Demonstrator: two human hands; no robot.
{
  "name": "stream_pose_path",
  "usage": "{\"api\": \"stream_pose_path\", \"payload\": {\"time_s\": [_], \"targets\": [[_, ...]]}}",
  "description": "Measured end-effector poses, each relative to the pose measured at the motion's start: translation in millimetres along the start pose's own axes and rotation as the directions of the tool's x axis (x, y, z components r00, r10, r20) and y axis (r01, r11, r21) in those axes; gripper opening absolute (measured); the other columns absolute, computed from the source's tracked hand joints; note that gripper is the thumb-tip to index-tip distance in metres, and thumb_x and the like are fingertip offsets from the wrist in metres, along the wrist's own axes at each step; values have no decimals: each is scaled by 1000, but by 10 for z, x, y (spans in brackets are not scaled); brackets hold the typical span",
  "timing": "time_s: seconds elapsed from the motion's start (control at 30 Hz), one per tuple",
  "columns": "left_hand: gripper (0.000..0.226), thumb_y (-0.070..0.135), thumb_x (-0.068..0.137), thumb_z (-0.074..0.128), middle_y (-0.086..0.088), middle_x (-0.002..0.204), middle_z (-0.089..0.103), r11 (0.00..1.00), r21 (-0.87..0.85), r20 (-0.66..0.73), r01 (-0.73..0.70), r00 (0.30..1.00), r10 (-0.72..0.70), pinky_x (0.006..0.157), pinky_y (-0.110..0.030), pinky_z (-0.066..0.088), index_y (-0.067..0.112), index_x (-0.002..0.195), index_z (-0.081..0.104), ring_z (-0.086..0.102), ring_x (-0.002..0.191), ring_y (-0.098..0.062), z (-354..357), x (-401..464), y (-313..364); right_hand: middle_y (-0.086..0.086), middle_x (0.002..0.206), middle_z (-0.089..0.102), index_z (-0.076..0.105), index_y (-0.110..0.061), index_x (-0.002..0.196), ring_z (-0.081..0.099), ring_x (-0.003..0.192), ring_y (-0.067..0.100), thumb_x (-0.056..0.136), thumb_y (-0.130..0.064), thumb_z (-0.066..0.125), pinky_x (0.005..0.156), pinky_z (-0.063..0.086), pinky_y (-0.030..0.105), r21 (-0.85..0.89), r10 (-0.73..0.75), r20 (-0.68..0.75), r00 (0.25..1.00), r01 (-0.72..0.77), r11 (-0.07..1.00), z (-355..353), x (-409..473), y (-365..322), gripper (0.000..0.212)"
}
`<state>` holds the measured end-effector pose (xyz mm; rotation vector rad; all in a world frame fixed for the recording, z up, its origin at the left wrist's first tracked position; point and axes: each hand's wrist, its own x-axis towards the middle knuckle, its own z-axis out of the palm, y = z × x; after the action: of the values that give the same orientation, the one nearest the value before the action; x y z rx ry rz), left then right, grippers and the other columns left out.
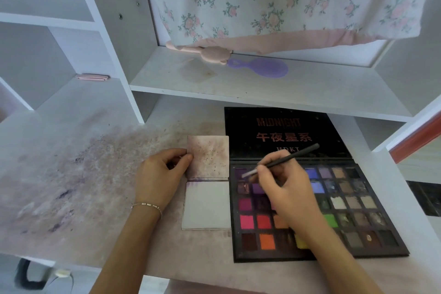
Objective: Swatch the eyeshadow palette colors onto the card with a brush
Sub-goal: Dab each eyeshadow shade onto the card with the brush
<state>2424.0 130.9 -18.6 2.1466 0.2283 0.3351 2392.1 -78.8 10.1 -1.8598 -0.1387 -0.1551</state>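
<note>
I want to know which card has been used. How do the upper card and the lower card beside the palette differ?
The upper card is smudged and speckled with purplish powder all over; the lower card is nearly clean, with only a purple streak along its top edge. The left hand pinches the upper card's left edge; nothing holds the lower card. Both are pale, squarish cards lying flat left of the palette.

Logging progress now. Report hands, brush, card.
Left hand pinches stained upper card by its edge. Right hand grips brush, tip over purple pans of open eyeshadow palette. Lower card mostly clean. Nothing blocking.
</note>
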Motion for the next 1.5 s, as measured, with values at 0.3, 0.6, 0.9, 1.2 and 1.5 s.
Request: {"api": "stream_pose_path", "payload": {"time_s": [0.3, 0.6, 0.9, 1.2, 1.5], "targets": [[9, 25, 79, 67, 22, 70, 61, 1000, -5, -1, -24, 1000, 24, 65, -15, 45, 25, 84, 73, 59, 72, 2, -2, 4, -29, -8, 78, 68, 57, -26, 74, 61, 71, 3, 83, -13, 61, 60, 45, 10, 7, 20, 217, 976, -22, 1000, 385, 14, -76, 16], [10, 25, 79, 66, 21, 71, 61, 1000, -16, 5, -27, 1000, 27, 66, -17, 47, 24, 87, 73, 60, 73, 1, 1, 17, -44, -10, 78, 67, 57, -28, 73, 58, 66, 1, 83, -15, 60, 57, 44, 10, -48, 16, 230, 973, -5, 999, 420, 38, -40, 17], [11, 24, 80, 65, 9, 81, 69, 1000, -20, 11, -14, 1000, 14, 72, -26, 51, 22, 88, 73, 63, 77, -7, -12, 7, -26, -3, 76, 66, 56, -29, 74, 57, 69, 10, 81, -19, 61, 60, 48, 18, -98, 20, 252, 967, 5, 995, 425, 34, -6, 13], [11, 24, 80, 65, 14, 77, 66, 1000, -14, 11, -16, 1000, 16, 69, -18, 47, 22, 88, 73, 60, 74, -1, -9, 3, -20, -6, 75, 66, 56, -30, 73, 57, 69, 6, 82, -18, 60, 60, 47, 14, -113, 18, 251, 968, 11, 994, 422, 41, -3, 15], [12, 25, 80, 66, 14, 76, 65, 1000, -7, 8, -18, 1000, 19, 68, -18, 47, 22, 89, 73, 61, 74, -2, -12, -1, -13, -10, 79, 63, 55, -30, 74, 55, 69, 8, 83, -19, 59, 60, 46, 17, -111, 20, 255, 967, 9, 994, 420, 43, 3, 15]]}}
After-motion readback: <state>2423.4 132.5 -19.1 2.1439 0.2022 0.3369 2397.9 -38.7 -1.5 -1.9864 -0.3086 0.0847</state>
